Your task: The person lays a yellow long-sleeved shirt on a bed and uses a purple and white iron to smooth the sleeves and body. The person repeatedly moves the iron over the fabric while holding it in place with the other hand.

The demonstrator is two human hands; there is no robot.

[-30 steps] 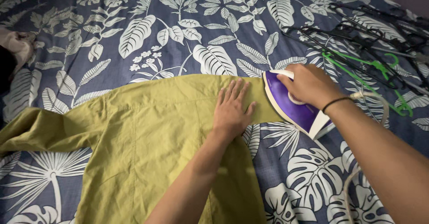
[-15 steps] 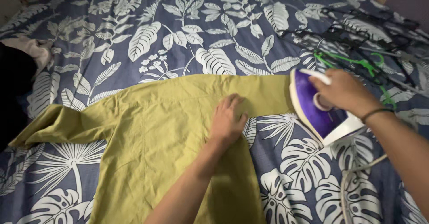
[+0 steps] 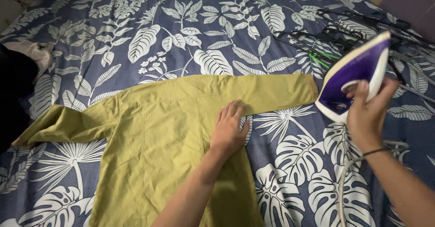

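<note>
An olive-green shirt is spread flat across the middle of the frame on a bed covered by a navy sheet printed with white leaves. 1 sleeve is stretched toward the right of centre, and the other is bunched at the left edge. The left hand is laid palm-down on the shirt just below the stretched sleeve — fingers extended and slightly spread, nothing gripped, only the cloth pressed.

At the right of the frame a purple and white iron is held up off the bed, tilted with its tip toward the upper right, well clear of the sleeve end. The right hand is closed around its handle (a dark band is worn at the wrist). A pale cord is seen hanging down toward the lower right.

In the upper right, a heap of black hangers is spread on the sheet, with a green hanger partly hidden behind the iron.
</note>
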